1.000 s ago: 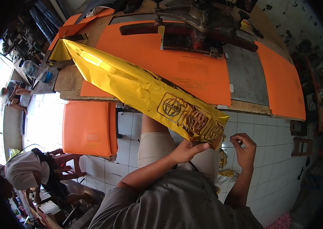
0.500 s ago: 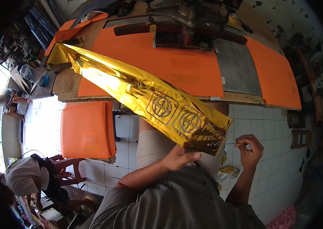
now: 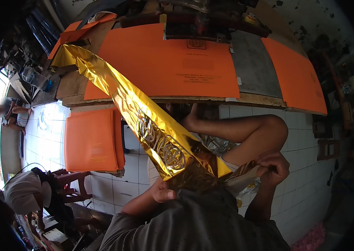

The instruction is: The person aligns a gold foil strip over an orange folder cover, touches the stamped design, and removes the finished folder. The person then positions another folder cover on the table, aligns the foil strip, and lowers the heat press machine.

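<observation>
Fingers of the left hand (image 3: 163,192) grip the left corner of the near end of a gold foil sheet (image 3: 137,109), thumb on the outside, while the right hand (image 3: 274,168) is curled closed at a dark, brownish edge on its other side. The creased foil, with round emblems marked in it, slants away from the person's lap across the front edge of the desk (image 3: 265,100) toward its left end. Orange sheets (image 3: 88,140) lie stacked just left of the foil. On the desk, a printed orange sheet (image 3: 156,62) lies beside a grey plate (image 3: 254,62), with a dark press (image 3: 202,27) behind them. Farther left, another person (image 3: 24,192) bends forward.
</observation>
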The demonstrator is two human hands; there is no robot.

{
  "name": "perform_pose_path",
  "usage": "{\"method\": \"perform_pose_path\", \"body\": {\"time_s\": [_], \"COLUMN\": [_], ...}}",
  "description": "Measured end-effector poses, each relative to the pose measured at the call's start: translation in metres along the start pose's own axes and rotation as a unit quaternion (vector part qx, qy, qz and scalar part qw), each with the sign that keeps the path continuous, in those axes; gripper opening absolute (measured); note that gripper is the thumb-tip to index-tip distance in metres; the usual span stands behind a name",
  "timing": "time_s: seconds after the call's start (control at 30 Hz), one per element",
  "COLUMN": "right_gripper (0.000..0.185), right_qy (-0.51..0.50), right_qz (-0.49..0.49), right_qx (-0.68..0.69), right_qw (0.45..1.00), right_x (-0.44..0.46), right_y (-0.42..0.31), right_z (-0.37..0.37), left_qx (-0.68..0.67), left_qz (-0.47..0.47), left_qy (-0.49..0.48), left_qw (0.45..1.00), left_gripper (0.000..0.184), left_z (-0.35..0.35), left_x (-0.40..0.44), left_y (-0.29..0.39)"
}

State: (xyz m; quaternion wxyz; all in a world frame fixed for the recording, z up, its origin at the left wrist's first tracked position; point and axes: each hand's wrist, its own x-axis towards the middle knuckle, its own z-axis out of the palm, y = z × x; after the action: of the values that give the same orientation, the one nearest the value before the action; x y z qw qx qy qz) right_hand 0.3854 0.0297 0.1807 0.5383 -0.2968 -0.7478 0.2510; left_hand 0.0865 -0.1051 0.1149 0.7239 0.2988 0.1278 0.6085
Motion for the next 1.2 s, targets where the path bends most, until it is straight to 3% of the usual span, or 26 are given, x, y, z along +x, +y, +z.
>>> {"method": "perform_pose_path", "body": {"time_s": [0.13, 0.53, 0.73, 0.83, 1.2], "right_gripper": [0.021, 0.024, 0.030, 0.031, 0.029], "right_qy": [0.003, -0.029, -0.031, -0.009, -0.044], "right_qz": [0.049, 0.050, 0.065, 0.116, 0.117], "right_qx": [-0.037, -0.030, -0.006, 0.055, 0.058], "right_qw": [0.998, 0.998, 0.997, 0.992, 0.991], "right_x": [0.001, -0.007, -0.011, -0.014, -0.011], "right_y": [-0.003, 0.024, 0.034, 0.036, 0.047], "right_z": [0.012, 0.011, 0.014, 0.018, 0.024], "left_qx": [0.030, 0.061, 0.066, 0.050, 0.062], "left_qz": [-0.025, -0.056, -0.058, -0.055, -0.049], "left_qy": [0.047, 0.089, 0.082, 0.075, 0.053], "left_qw": [0.998, 0.993, 0.993, 0.994, 0.995], "left_gripper": [0.103, 0.099, 0.096, 0.095, 0.094], "left_z": [-0.017, -0.028, -0.033, -0.032, -0.036], "left_x": [-0.016, -0.007, -0.007, -0.004, -0.003], "left_y": [-0.009, -0.014, -0.015, -0.013, -0.007]}}
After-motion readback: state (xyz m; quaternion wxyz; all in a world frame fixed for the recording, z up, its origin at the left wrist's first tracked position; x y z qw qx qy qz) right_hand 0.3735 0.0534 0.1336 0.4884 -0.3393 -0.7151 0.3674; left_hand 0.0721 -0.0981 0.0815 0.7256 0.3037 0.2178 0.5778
